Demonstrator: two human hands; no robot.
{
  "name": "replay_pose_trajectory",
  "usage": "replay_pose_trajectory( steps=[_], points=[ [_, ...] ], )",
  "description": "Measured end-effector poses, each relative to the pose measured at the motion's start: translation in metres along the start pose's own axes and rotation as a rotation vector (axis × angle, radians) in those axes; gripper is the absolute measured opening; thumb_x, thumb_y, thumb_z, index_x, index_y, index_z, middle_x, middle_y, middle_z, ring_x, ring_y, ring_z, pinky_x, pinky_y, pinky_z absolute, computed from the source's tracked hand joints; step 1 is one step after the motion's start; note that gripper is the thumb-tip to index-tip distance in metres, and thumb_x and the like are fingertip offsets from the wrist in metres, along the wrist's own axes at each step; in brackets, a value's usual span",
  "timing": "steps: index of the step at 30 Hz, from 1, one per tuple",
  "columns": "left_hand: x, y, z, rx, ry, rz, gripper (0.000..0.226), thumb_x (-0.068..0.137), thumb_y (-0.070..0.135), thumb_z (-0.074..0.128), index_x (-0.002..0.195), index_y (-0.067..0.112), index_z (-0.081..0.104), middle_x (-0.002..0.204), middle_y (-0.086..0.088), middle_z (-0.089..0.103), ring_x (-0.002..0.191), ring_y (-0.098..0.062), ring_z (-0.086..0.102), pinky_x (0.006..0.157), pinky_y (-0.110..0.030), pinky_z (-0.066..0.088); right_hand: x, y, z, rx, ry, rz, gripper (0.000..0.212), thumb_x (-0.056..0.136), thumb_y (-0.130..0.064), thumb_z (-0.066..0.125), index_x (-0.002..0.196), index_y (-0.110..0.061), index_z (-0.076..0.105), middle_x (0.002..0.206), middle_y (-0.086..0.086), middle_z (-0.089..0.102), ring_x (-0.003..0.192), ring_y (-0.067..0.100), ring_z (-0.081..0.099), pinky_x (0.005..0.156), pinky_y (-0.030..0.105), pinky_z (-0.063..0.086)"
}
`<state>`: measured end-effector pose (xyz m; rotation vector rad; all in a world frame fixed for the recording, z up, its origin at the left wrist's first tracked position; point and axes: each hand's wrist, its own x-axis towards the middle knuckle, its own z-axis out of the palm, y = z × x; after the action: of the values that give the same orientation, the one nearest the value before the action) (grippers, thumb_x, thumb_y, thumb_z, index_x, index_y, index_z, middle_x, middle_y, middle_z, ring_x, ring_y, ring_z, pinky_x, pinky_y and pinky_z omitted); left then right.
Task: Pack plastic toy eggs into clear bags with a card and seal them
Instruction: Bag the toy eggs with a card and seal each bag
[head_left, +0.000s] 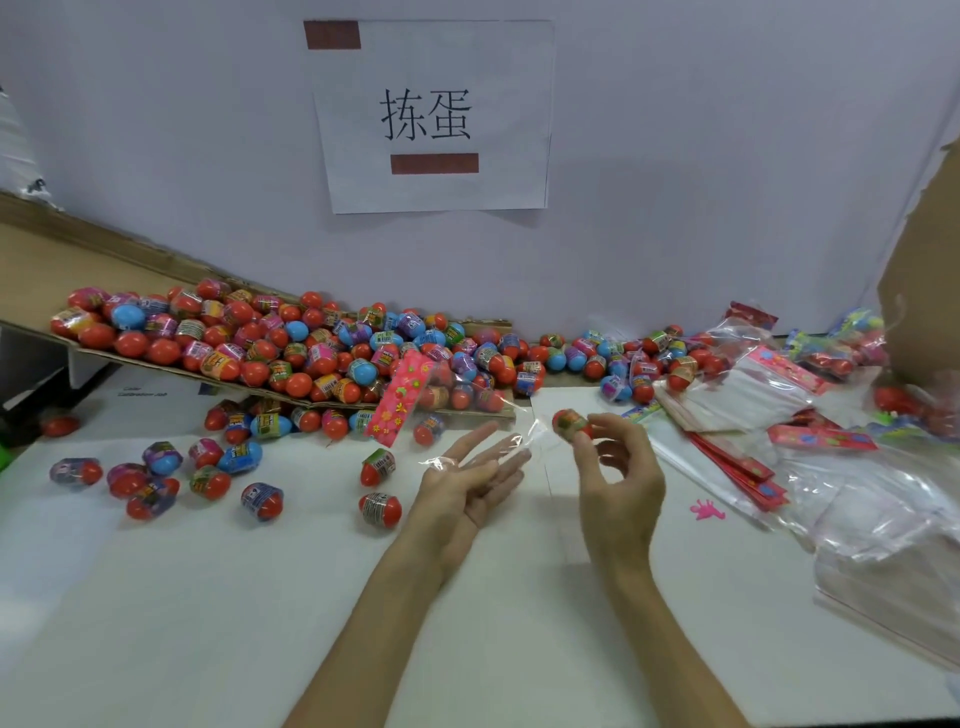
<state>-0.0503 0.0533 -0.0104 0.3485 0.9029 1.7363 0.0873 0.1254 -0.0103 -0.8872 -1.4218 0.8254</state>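
At frame centre the right hand (618, 467) pinches a red egg (571, 425) in a fingertip grip, beside the clear bag (511, 439) draped over the left hand (467, 483), its fingers straight. The egg looks light and slick; hold the limp bag at its mouth.

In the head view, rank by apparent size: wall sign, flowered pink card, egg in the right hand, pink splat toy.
1. wall sign
2. flowered pink card
3. egg and pink splat toy look about alike, so unranked.
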Motion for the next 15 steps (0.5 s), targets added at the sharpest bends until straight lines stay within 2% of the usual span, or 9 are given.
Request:
replay_pose_trajectory(
  steps=[2,4,9,15],
  points=[
    [0.002,0.001,-0.002,-0.006,0.031,0.029,0.040,0.102,-0.010,0.046,0.135,0.008,0.058,0.124,-0.014,0.074,0.114,-0.031,0.072,0.093,-0.036,0.060,-0.001,-0.002,0.000,0.008,-0.019,-0.025,0.019,0.091,-0.016,0.069,0.110,-0.021,0.070,0.102,-0.008,0.069,0.093,0.010,0.063,0.074,0.021,0.054],
    [0.002,0.001,-0.002,0.001,0.039,0.056,0.036,0.104,-0.005,0.046,0.135,0.010,0.058,0.126,-0.014,0.073,0.115,-0.031,0.072,0.093,-0.036,0.061,-0.005,-0.005,0.002,-0.030,-0.109,-0.116,0.020,0.088,-0.018,0.067,0.107,-0.022,0.071,0.100,-0.011,0.067,0.089,0.011,0.063,0.069,0.019,0.052],
    [0.002,0.000,-0.003,0.021,0.051,0.098,0.033,0.106,0.004,0.048,0.136,0.011,0.059,0.125,-0.013,0.073,0.111,-0.029,0.073,0.083,-0.030,0.062,-0.010,-0.004,0.005,-0.074,-0.219,-0.203,0.018,0.085,-0.017,0.072,0.102,-0.022,0.073,0.096,-0.012,0.065,0.081,0.016,0.064,0.065,0.029,0.053],
    [0.002,-0.001,-0.004,0.018,0.029,0.117,0.032,0.108,0.011,0.048,0.138,0.012,0.057,0.127,-0.017,0.072,0.115,-0.032,0.072,0.085,-0.032,0.061,-0.009,-0.001,0.006,-0.103,-0.223,-0.212,0.027,0.085,-0.008,0.080,0.107,-0.023,0.074,0.098,-0.013,0.066,0.079,0.015,0.064,0.064,0.029,0.052]
  ],
)
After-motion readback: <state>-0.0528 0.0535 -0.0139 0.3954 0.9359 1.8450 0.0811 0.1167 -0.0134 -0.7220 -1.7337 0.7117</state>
